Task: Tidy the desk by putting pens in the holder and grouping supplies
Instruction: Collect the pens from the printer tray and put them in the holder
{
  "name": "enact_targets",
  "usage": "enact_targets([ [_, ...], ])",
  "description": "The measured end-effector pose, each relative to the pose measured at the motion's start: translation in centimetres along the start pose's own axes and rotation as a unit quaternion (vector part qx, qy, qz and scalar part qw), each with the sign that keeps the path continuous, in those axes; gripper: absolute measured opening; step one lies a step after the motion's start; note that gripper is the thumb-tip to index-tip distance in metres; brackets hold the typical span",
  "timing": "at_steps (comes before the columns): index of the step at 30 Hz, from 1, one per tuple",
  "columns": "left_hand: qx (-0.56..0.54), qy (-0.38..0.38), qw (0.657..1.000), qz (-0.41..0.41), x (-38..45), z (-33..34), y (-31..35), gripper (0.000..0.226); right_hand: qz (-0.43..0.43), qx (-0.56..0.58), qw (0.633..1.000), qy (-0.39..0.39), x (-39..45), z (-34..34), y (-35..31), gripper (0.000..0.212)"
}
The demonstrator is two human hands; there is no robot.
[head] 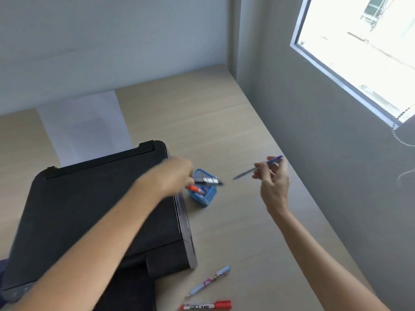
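A small blue mesh pen holder stands on the wooden desk beside a black printer. An orange-capped marker leans inside it. My left hand hovers over the holder's rim, shut on a black and silver marker that points right. To the right, my right hand is raised above the desk, pinching a blue ballpoint pen that slants down to the left. A patterned pen and a red marker lie near the desk's front edge.
The black printer fills the desk's left half, with white paper sticking up behind it. A grey wall with a bright window borders the desk on the right.
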State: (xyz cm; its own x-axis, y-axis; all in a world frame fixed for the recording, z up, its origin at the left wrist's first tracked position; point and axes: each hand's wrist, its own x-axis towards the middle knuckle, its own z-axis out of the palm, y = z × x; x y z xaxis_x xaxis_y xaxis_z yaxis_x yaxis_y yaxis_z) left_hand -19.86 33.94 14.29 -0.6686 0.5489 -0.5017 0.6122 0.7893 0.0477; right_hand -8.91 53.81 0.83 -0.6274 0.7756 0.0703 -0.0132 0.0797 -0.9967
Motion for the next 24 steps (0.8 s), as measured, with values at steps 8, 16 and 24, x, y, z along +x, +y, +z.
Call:
enact_targets([
  [8,-0.065,0.142,0.987,-0.047,3.8,-0.1,-3.3,0.021,-0.018,-0.136,0.977,-0.166,-3.6,6.4,2.4,0.01],
  [16,-0.049,0.107,0.993,-0.026,8.1,4.0,-1.5,0.016,-0.068,-0.283,0.927,-0.235,-1.6,7.1,3.7,0.012],
  [24,0.027,0.078,0.996,-0.018,7.1,6.6,-0.5,0.03,-0.027,-0.279,0.93,-0.239,-3.1,5.3,3.3,0.029],
])
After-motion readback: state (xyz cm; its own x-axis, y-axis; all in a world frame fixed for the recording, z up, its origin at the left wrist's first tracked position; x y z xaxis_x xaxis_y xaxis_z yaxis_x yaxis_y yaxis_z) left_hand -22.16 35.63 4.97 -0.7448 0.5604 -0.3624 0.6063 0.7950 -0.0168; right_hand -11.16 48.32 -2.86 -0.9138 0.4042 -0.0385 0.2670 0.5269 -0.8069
